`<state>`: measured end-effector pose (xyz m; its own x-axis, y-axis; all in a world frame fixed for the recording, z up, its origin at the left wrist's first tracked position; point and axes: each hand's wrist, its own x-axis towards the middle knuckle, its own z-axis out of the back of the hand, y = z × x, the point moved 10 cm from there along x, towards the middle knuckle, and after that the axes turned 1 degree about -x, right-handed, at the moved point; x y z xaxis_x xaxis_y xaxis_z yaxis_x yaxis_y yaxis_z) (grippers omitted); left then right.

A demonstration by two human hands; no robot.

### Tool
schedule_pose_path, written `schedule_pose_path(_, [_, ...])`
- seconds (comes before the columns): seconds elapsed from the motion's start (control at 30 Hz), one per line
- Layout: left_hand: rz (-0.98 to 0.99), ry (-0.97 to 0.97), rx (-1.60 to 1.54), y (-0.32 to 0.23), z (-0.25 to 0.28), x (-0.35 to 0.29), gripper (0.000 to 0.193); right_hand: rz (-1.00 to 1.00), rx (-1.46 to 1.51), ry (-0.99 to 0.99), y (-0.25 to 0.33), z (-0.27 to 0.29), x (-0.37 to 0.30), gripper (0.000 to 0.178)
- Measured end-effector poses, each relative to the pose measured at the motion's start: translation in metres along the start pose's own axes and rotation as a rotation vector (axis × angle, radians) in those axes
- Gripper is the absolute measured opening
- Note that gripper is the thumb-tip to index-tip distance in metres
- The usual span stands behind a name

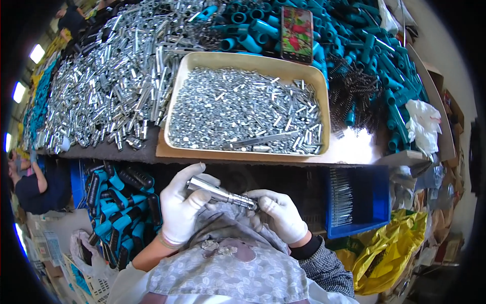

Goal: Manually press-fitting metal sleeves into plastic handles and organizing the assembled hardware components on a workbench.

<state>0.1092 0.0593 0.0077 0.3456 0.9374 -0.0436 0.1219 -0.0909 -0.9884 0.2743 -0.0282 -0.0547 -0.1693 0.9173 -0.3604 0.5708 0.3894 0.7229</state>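
A shiny metal cylindrical part [216, 192], stepped and ringed at its narrower end, lies tilted between my two white-gloved hands above my lap. My left hand [182, 210] is closed around its thick end, the thumb and fingers on either side. At the narrow, ringed end my right hand [282, 215] pinches with thumb and fingers; the very tip is hidden there. Beyond the hands, a cream tray [243, 153] on the table holds many small metal pins. A flat metal strip [260, 140] rests on the pins near the tray's front.
Heaped metal tubes and fittings [121, 86] cover the table's left. Teal housings [372, 50], dark springs [352, 93] and a phone-like object with a red-flower picture [297, 34] lie right. Teal-and-black handles [121, 202], a blue bin [362, 223] and a yellow bag [392, 248] sit below.
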Motion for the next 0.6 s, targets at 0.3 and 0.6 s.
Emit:
schedule_pose_path(0.3, [-0.308, 0.752, 0.94, 0.002, -0.077, -0.018, 0.042, 0.144, -0.605, -0.034, -0.009, 0.01, -0.009, 0.027])
schedule_pose_path(0.6, [-0.212, 0.574, 0.813, 0.011, -0.076, -0.013, 0.033, 0.481, -1.145, -0.855, 0.07, 0.225, -0.089, 0.012])
